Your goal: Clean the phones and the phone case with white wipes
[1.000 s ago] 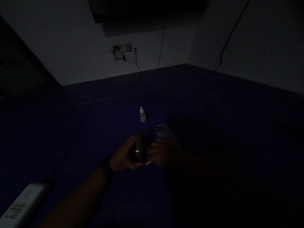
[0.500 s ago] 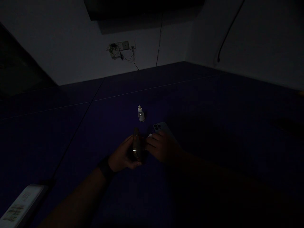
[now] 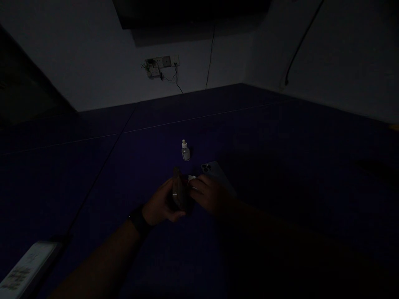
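The left hand (image 3: 158,206) grips a dark slab (image 3: 178,189) from its left, fingers around the far part and thumb under the near end. The slab sits in the middle of the scene, on edge in the grip and tilted a little, its broad face turned right. Whether its lower edge touches the blue surface (image 3: 149,257) beneath is too dark to tell.

The right hand (image 3: 208,193) is just right of the slab, fingers bent and drawn together, pinching a small white piece (image 3: 191,177) that shows past the fingertips at the slab's far right. It could be paper or cloth; the dimness hides which. Whether the piece or the fingers press on the slab cannot be made out either.

A phone (image 3: 222,174) lies flat, camera side up, partly behind the right hand. Farther off, a bottle (image 3: 186,155) stands upright with its dropper top on, apart from both hands. A dark band (image 3: 140,221) is on the left wrist, and a white box (image 3: 29,265) lies at the near left. At the far wall, sockets (image 3: 162,62) hold plugs below a dark screen (image 3: 193,12).

The handling looks to be under way: slab and white piece are both in hand, close together, and neither is set down. How much is done or left on the slab's hidden face cannot be judged from here.
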The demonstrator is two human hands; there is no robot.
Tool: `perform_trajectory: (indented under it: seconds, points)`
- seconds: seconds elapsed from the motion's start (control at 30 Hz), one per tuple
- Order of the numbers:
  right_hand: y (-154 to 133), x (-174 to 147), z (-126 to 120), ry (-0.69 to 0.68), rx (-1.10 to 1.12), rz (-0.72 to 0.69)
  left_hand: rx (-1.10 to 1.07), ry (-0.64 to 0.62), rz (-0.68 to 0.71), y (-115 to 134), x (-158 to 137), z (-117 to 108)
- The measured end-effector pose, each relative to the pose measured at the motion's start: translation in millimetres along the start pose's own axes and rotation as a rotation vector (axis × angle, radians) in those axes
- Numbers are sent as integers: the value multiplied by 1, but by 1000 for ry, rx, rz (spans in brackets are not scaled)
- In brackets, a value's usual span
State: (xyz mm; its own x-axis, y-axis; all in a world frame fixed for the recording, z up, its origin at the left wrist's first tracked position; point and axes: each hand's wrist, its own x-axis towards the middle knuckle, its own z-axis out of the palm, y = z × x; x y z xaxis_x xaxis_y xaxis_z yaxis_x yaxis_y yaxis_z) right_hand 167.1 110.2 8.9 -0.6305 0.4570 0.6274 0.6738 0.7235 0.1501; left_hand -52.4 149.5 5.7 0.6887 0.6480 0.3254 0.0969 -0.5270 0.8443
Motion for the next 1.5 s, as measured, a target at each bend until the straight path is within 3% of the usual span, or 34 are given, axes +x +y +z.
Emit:
perform_trajectory:
  seconds: [0.13,0.33,0.6,0.83,1.0,1.13,1.5]
  points:
    - [-4,-3,6,-143,-6,41,24,-2,-14,2,-1,0]
    - [-6,0,0,-227,-38,84,40,5,-14,6,0,-1]
    - [12,-4,1,-305,130,-110,40,22,-13,5,0,0]
    - [16,-5,1,-305,350,-129,56,-17,0,7,0,-2]
    - [14,-9,1,-272,358,-41,76,-32,29,4,1,-3]
    - [7,-11,6,-272,275,-123,68,-31,15,5,2,-1]
    - [0,-8,9,-280,327,-275,97,-53,-24,-4,-3,-2]
